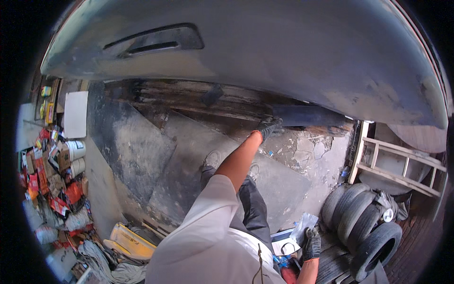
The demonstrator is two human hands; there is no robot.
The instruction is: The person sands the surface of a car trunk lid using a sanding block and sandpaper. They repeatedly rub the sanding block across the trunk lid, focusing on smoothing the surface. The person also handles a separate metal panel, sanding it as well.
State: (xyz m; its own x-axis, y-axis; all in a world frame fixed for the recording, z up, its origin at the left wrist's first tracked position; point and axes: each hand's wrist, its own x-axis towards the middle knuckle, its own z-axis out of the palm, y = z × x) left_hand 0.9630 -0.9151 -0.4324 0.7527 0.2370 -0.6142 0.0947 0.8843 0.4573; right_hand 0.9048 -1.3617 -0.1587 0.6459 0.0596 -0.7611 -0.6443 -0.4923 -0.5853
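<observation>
A large grey vehicle panel [265,47] with a recessed handle [151,46] spans the top. My left hand [268,128], in a dark knitted glove, reaches forward below its lower edge. Its fingers are smeared, beside the left end of a dark blue flat piece [309,115]; whether it grips the piece is unclear. My right hand [311,244], gloved alike, is low on the right with its fingers curled. Clear plastic [304,225] touches or lies just behind these fingers; what they hold is hidden. A white sheet and a dark-edged tray [282,235] lie beside that hand.
Several old tyres [352,208] and a pale wooden frame [402,163] stand on the right. Boxes, bags and white buckets [75,149] crowd the left. A yellow plastic piece [128,240] lies lower left. Dark boards [189,156] and cracked concrete [307,149] cover the floor around my shoes.
</observation>
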